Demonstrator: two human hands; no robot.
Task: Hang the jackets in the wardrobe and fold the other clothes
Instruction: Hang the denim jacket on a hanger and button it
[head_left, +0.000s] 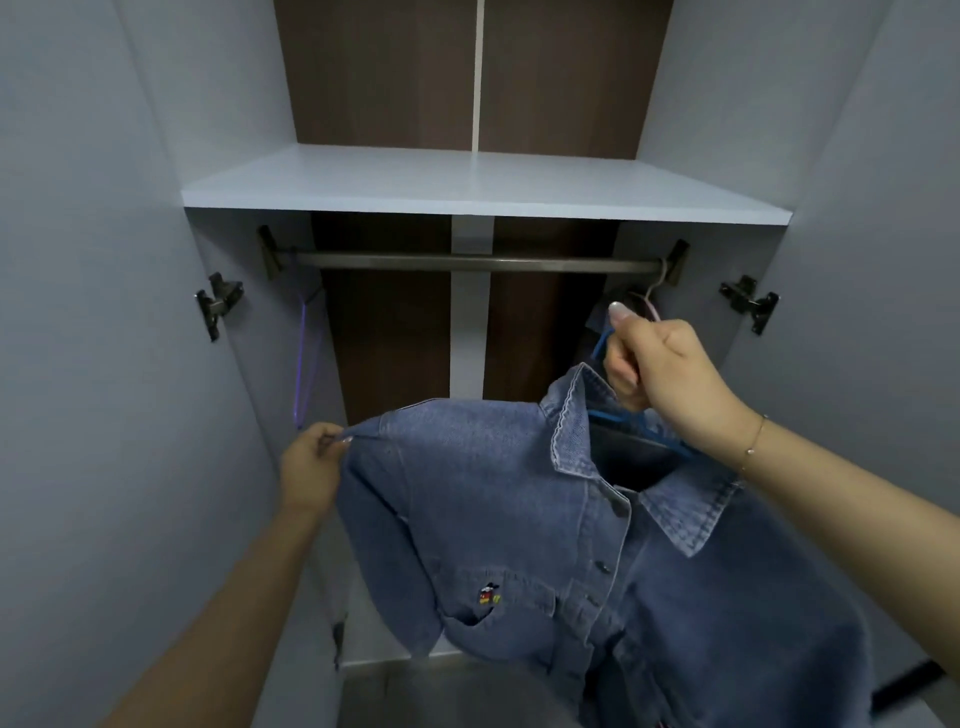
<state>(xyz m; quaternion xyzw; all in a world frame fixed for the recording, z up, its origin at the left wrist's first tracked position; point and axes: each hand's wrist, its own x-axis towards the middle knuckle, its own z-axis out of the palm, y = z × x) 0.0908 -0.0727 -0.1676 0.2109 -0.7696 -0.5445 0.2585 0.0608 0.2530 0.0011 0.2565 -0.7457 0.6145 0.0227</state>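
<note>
The left hand (311, 470) pinches the denim jacket (545, 519) at its shoulder; the right hand (660, 364) is curled round the blue hanger (605, 345) above the collar. I'd lift straight up, hooking onto the rail (467, 262) just beyond the right fist, left of the pink hanger (655, 291).

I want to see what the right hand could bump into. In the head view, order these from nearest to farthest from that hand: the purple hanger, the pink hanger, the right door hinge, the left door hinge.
From the right hand:
1. Pink hanger, just above the hand, at the rail's right end.
2. Right door hinge, up to the right.
3. Purple hanger, at the rail's left end.
4. Left door hinge, farthest left.
</note>
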